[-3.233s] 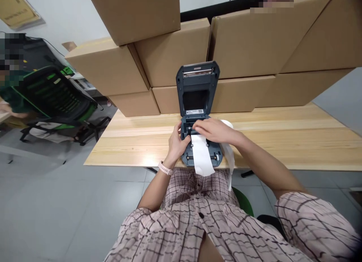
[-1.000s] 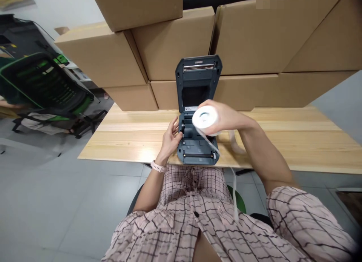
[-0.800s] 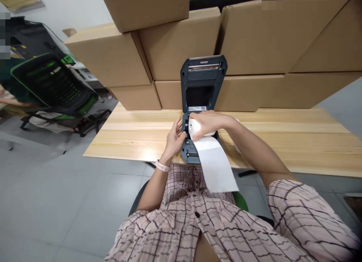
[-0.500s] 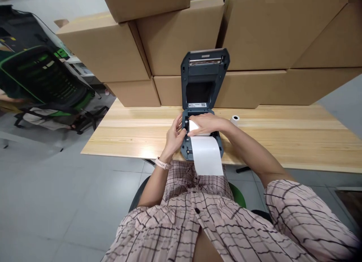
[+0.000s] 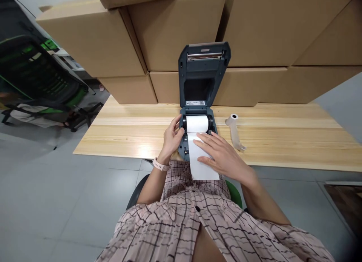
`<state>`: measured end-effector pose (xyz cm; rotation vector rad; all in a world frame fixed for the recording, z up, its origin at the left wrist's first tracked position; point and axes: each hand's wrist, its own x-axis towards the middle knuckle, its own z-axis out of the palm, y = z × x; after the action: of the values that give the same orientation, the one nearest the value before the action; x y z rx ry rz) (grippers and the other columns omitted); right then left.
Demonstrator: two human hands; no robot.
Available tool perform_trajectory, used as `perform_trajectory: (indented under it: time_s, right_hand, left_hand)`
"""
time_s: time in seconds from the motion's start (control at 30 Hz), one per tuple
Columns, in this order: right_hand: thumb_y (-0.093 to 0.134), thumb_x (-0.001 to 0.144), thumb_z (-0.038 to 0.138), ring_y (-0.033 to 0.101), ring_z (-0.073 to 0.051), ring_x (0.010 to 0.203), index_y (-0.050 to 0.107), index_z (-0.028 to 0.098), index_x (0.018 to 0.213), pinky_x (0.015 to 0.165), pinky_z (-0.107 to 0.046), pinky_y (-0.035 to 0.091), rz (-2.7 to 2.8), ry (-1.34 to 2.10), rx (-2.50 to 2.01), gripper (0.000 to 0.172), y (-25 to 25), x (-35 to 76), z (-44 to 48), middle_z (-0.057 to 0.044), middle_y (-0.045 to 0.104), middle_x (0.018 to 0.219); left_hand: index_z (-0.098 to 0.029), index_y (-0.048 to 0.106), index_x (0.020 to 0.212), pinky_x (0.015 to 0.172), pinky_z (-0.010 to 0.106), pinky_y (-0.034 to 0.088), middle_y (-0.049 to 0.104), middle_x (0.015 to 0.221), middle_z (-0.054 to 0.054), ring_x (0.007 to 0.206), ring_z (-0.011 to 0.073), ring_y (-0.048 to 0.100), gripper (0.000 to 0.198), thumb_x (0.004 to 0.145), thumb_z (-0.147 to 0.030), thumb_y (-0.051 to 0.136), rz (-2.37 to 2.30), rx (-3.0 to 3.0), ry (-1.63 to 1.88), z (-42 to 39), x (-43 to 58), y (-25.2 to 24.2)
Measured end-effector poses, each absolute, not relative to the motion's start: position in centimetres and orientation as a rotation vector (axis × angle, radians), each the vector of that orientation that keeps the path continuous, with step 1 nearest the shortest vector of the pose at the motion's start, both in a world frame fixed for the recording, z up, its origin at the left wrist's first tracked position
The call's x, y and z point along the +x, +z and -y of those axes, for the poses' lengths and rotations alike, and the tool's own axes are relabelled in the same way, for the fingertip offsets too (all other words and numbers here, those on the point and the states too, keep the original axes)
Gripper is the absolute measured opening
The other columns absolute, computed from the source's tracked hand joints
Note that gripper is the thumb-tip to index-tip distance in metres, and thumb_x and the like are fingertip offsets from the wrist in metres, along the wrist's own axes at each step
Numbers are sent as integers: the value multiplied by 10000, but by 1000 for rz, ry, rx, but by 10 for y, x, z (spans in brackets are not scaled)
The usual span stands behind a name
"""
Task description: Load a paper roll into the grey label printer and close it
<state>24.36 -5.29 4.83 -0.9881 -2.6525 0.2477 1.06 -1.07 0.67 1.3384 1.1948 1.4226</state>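
Observation:
A dark grey label printer stands on the table with its lid raised. A white paper roll sits between black holders inside, and its loose strip runs forward over the printer's front and past the table edge. My left hand grips the printer's left side, thumb on the rim and fingers along the outer wall. My right hand lies flat on the strip with its fingers spread, covering the printer's front right part.
A small narrow roll with a trailing tail lies on the wooden table to the right. Stacked cardboard boxes line the back. An office chair and part of a seated person are at the left.
My right hand has come off the roll and moved toward me onto the paper strip, uncovering the roll. My left hand stays at the printer's side. The view has shifted slightly.

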Motion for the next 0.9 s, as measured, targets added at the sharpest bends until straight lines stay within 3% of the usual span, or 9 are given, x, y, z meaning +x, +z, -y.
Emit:
perform_trajectory:
  time_s: [0.2, 0.43, 0.63, 0.9]
  right_hand:
    - [427, 1108, 555, 490, -317, 1567, 529, 140, 1562, 1262, -546, 483, 2534, -17, -994, 624, 30, 231, 76, -162, 526, 1663]
    - [502, 1087, 543, 485, -352, 1563, 518, 139, 1563, 1212, -574, 521, 2517, -11, -998, 625, 29, 225, 88, -194, 525, 1655]
    - [516, 1076, 548, 552, -378, 1493, 580, 94, 1496, 1128, -541, 574, 2498, -56, -995, 621, 32, 218, 87, -250, 576, 1590]
    - [490, 1089, 545, 544, -360, 1492, 576, 148, 1487, 1120, -551, 569, 2472, 6, -982, 569, 26, 222, 89, -218, 574, 1598]
  left_hand:
    - [-235, 608, 1464, 1247, 529, 475, 595, 1608, 142, 1470, 321, 597, 568, 905, -296, 686, -1207, 1274, 1420, 11, 11, 4]
    - [-250, 625, 1448, 1253, 501, 475, 625, 1580, 118, 1464, 288, 602, 517, 933, -275, 665, -1201, 1323, 1463, 12, 9, 2]
    - [-215, 604, 1473, 1251, 515, 472, 592, 1605, 160, 1489, 302, 581, 536, 940, -258, 645, -1213, 1368, 1455, 11, 8, 3]
    - [-233, 604, 1465, 1251, 511, 478, 604, 1599, 141, 1465, 289, 604, 539, 931, -273, 666, -1192, 1364, 1456, 8, 6, -2]
